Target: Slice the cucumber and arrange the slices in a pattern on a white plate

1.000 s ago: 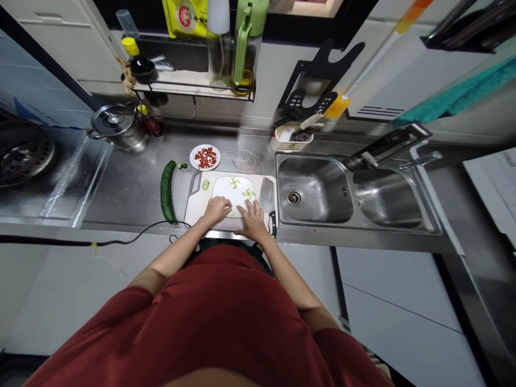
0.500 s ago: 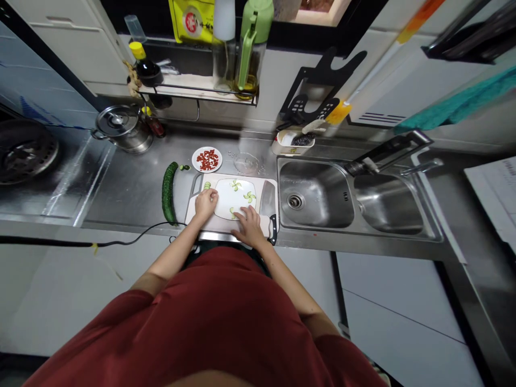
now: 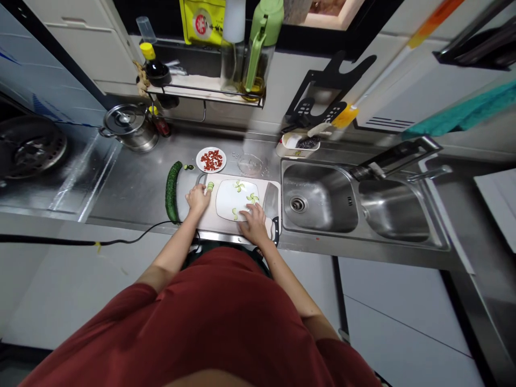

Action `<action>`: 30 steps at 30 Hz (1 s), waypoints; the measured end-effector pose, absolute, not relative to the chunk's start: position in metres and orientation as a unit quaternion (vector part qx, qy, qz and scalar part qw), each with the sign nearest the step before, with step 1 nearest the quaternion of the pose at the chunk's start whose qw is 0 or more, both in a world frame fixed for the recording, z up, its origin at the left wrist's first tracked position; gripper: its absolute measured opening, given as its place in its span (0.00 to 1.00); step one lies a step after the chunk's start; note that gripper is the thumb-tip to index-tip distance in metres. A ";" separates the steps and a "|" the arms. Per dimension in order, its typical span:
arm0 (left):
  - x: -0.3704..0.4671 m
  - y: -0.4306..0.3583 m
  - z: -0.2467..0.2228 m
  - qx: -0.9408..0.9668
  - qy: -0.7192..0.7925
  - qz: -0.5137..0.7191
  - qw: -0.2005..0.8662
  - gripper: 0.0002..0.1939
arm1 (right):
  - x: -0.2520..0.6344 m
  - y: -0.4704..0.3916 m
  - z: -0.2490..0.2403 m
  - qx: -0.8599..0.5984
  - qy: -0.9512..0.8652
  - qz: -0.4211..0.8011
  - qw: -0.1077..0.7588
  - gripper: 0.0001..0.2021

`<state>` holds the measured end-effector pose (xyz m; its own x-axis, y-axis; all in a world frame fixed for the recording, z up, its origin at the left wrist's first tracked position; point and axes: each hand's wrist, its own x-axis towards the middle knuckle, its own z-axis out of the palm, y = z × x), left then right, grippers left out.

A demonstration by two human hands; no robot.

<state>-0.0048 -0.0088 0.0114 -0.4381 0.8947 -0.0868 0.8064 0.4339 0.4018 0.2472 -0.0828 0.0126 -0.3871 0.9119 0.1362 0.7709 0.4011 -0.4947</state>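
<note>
Item: white plate (image 3: 231, 200) with cucumber slices (image 3: 245, 198), on cutting board (image 3: 209, 217).
Left hand (image 3: 198, 199) at the board's left end, fingertips by a stack of slices (image 3: 209, 186); grip cannot be told. Right hand (image 3: 253, 224) flat, fingers loosely spread on the plate's near rim, beside 1 slice.

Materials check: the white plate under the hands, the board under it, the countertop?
White square plate: glossy, looks like glazed ceramic, possibly melamine. Pale rectangular cutting board: matte with a moulded handle slot, likely plastic. Grey metal countertop: brushed stainless steel, going by streaked reflections and its seamless run into the sink.
</note>
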 end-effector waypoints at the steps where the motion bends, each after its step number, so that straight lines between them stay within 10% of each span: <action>1: -0.005 -0.009 0.011 0.509 0.836 0.147 0.143 0.15 | 0.247 -0.082 0.012 -0.518 -0.814 0.179 0.193 0.16; 30: 0.000 -0.010 0.014 0.508 0.829 0.177 0.150 0.10 | 0.223 -0.070 -0.009 -0.531 -0.807 0.196 0.170 0.12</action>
